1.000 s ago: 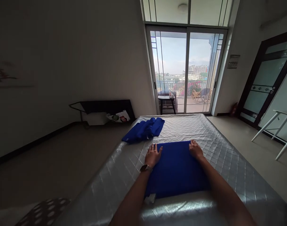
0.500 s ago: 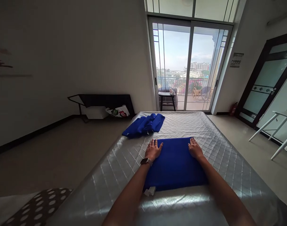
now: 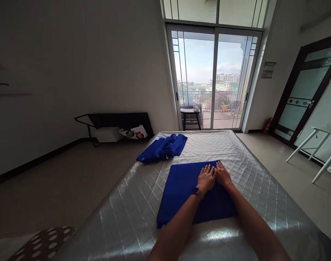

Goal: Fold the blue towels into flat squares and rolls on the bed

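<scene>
A flat, folded blue cloth lies on the silver quilted bed cover, right in front of me. My left hand rests palm down on its upper right part, fingers stretched out, a watch on the wrist. Beside it, my right hand lies flat on the cloth's far right corner, the two hands touching or nearly so. Neither hand grips anything. Farther off to the left is a second blue cloth, loosely bunched in folds.
A dark low rack holding a white box and a printed bag stands by the left wall. Behind the bed is a sliding glass door. At right stands a white-legged table. Brown polka-dotted fabric lies at lower left.
My left hand has slid right across the folded cloth, from its left edge to beside my right hand. The right hand stays near the far right corner. The view has shifted slightly.
</scene>
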Available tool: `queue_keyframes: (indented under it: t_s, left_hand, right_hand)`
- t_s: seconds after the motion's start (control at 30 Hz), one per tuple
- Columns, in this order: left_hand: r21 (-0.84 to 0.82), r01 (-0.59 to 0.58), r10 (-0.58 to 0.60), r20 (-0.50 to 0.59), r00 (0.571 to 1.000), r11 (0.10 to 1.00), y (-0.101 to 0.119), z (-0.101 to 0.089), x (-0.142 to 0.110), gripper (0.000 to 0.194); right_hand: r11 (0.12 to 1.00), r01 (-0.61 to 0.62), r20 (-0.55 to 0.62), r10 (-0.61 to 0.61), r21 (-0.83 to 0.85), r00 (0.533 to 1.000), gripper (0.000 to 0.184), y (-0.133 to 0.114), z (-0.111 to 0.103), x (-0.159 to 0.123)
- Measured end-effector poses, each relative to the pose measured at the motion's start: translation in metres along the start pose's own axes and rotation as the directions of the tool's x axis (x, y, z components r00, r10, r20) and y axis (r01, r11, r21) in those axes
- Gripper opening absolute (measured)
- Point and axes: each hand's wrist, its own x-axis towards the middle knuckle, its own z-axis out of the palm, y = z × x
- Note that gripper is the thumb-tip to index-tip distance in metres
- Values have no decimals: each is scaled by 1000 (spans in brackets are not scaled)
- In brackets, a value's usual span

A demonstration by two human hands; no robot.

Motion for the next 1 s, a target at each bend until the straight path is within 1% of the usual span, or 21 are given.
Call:
queue_keyframes:
  t_s: [0.03,0.1,0.2,0.3,0.33,0.4,0.5,0.57,0.63,0.7,0.8,0.9,1.0]
  left_hand:
    - [1,20,-20,2,1000,1000,-4,0,-4,65]
    - [7,93,-93,-4,996,996,-25,-4,-16,67]
    - [50,231,-231,-19,973,972,-75,-16,-42,72]
    - [87,357,-355,-42,934,930,-120,-26,-73,78]
    - [84,385,-382,-51,923,919,-130,-28,-83,79]
    - [59,417,-413,-68,908,907,-142,-29,-97,80]
    - [22,416,-413,-90,906,909,-143,-29,-106,80]
    - [15,411,-408,-93,908,912,-140,-30,-106,81]
    - [12,415,-413,-88,907,910,-138,-31,-104,81]
    - [13,422,-420,-76,904,906,-137,-32,-103,80]
    - [48,435,-433,-43,900,899,-134,-37,-103,79]
    - [109,446,-446,-29,895,888,-128,-47,-106,77]
    - [172,441,-437,-66,897,881,-120,-68,-114,69]
  right_hand:
    - [1000,-2,-7,2,6,1000,59,0,1,0]
    - [1000,-19,-20,19,23,1000,60,0,2,1]
    - [998,-46,-26,48,47,999,61,-1,1,0]
    - [997,-47,-17,48,53,999,61,-3,-4,-2]
    - [998,-44,-15,45,48,999,61,-5,-7,-4]
    - [998,-50,-20,50,26,999,60,-10,-15,-7]
    - [997,-63,-53,61,-38,997,59,-19,-29,-18]
    - [997,-16,-66,11,-74,998,58,-23,-39,-35]
    - [994,78,-45,-82,-78,996,56,-21,-48,-61]
    - [985,167,-6,-167,-48,986,51,-15,-54,-94]
    - [972,235,55,-235,22,970,41,0,-58,-146]
    - [971,221,62,-228,96,972,41,11,-59,-179]
    - [968,199,-9,-200,156,980,40,15,-57,-192]
